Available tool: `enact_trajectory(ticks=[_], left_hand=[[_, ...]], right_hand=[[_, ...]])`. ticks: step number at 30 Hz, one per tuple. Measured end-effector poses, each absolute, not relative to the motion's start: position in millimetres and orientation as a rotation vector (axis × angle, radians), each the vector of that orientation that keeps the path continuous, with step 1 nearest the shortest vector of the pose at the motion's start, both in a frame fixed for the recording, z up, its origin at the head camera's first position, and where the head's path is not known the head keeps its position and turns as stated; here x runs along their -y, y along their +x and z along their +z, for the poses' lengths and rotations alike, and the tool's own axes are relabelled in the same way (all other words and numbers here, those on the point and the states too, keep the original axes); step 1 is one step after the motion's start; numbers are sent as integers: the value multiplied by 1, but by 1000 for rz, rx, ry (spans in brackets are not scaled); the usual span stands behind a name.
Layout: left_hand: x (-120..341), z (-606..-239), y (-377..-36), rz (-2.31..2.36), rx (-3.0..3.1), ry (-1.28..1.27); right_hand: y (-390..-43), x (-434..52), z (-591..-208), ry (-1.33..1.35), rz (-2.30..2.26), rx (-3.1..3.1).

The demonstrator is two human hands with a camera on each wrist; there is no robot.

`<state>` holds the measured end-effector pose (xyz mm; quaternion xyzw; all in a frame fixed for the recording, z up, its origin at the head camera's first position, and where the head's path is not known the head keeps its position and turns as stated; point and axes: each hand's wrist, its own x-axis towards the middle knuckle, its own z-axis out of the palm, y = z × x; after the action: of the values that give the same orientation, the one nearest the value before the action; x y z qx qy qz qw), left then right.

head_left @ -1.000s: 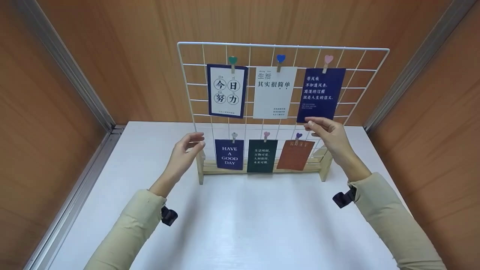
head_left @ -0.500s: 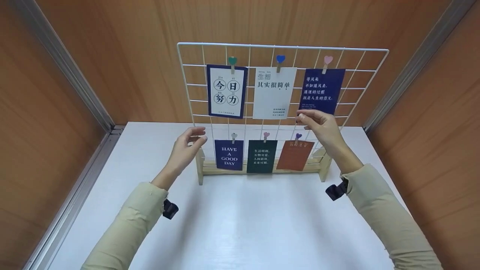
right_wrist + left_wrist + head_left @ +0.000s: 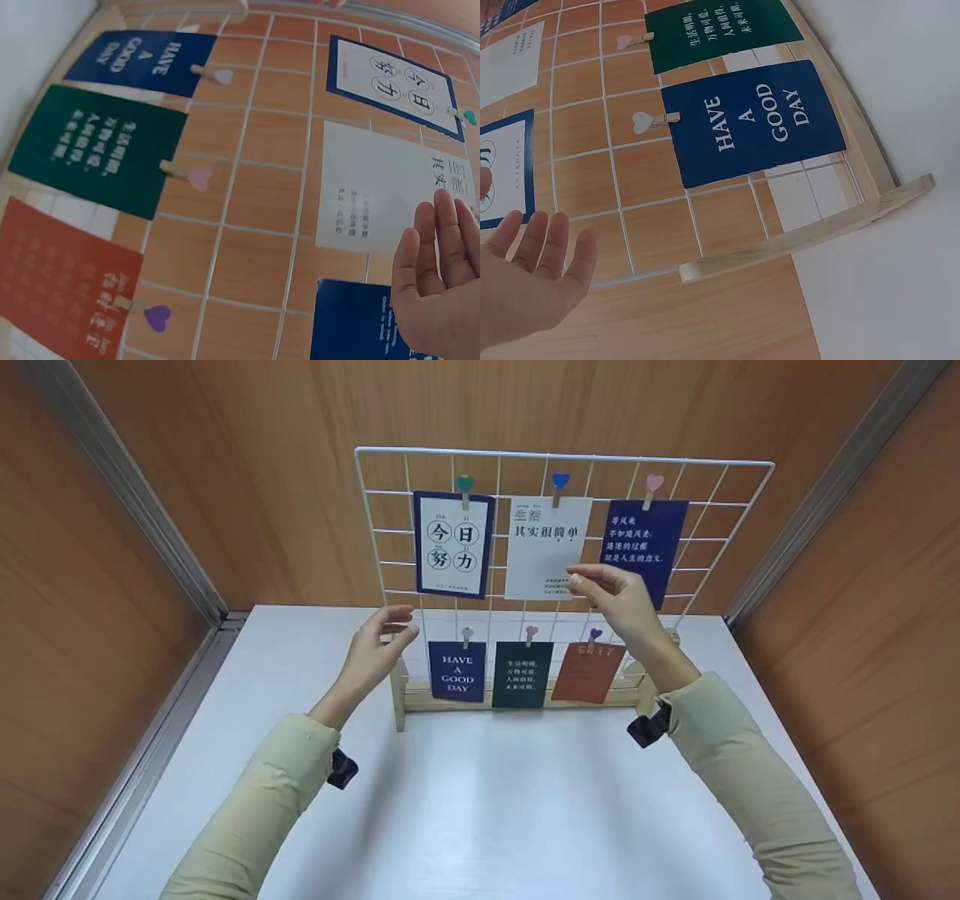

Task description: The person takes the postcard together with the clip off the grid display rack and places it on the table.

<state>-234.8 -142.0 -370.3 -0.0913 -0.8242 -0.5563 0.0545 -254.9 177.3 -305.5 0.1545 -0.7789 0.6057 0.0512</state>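
Observation:
A white wire grid panel (image 3: pixel 375 531) stands upright, with two rows of cards pegged to it by heart-topped clips. My right hand (image 3: pixel 624 604) is in front of the top row, fingers loosely bent and holding nothing. Its fingertips overlap the lower right corner of the white card (image 3: pixel 541 551); whether they touch it, I cannot tell. Behind that hand the dark blue card (image 3: pixel 637 529) is partly hidden. By the grid's left edge, my left hand (image 3: pixel 371 649) hovers with relaxed fingers, below the blue-bordered card (image 3: pixel 454 544) and beside the "HAVE A GOOD DAY" card (image 3: pixel 754 124).
Lower down hang a green card (image 3: pixel 523 675) and an orange card (image 3: pixel 588 673). A wooden base (image 3: pixel 450 703) carries the grid on a white table (image 3: pixel 480 810). Wood-grain panels (image 3: pixel 225 472) enclose the back and sides.
My right hand has moved left and slightly up, from the dark blue card to the white card. The left hand has risen a little. The cards hang in the same places.

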Motion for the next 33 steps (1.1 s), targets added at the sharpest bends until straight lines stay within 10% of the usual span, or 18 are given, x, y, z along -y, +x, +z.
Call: enact_trajectory(ticks=[33], left_hand=[[140, -357, -260, -1459, 2460, -293]], right_hand=[[-284, -104, -272, 568, 1890, 2264]])
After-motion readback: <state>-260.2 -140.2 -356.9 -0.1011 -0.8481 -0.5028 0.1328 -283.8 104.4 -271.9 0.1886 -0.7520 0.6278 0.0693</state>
